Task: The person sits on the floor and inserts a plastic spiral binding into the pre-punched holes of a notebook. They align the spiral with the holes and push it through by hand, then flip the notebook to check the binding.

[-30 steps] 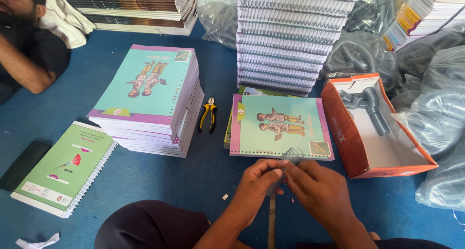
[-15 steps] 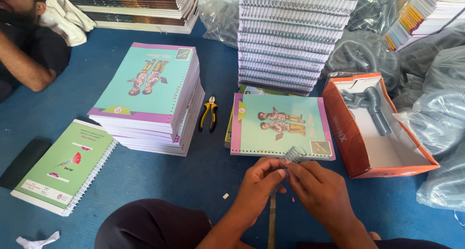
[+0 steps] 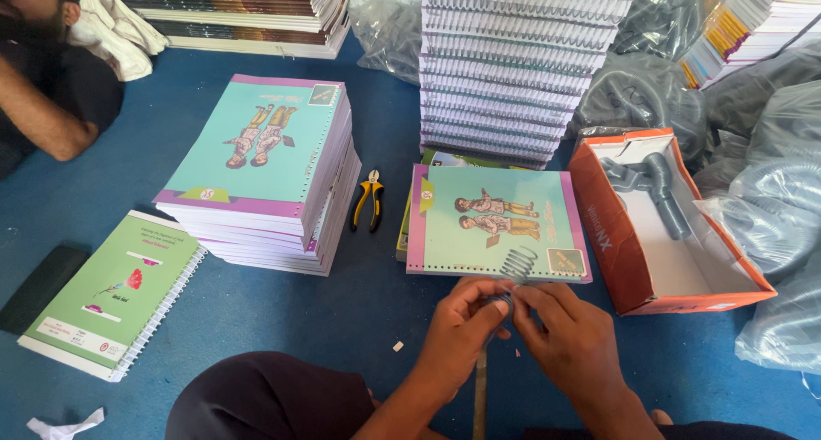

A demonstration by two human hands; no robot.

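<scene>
A teal-and-purple punched book lies flat on the blue floor in front of me. At its near edge a grey spiral binding coil sticks up. My left hand and my right hand are pressed together just below the book, both pinching the lower end of that coil. A thin stick-like strip runs down between my wrists.
A tall pile of unbound teal books stands to the left, with yellow-handled pliers beside it. Bound spiral books are stacked behind. An orange box with grey coils sits right. A green spiral book lies left; another person sits far left.
My hands have stayed in the same place on the coil, with only small finger shifts. The book and surroundings have not moved.
</scene>
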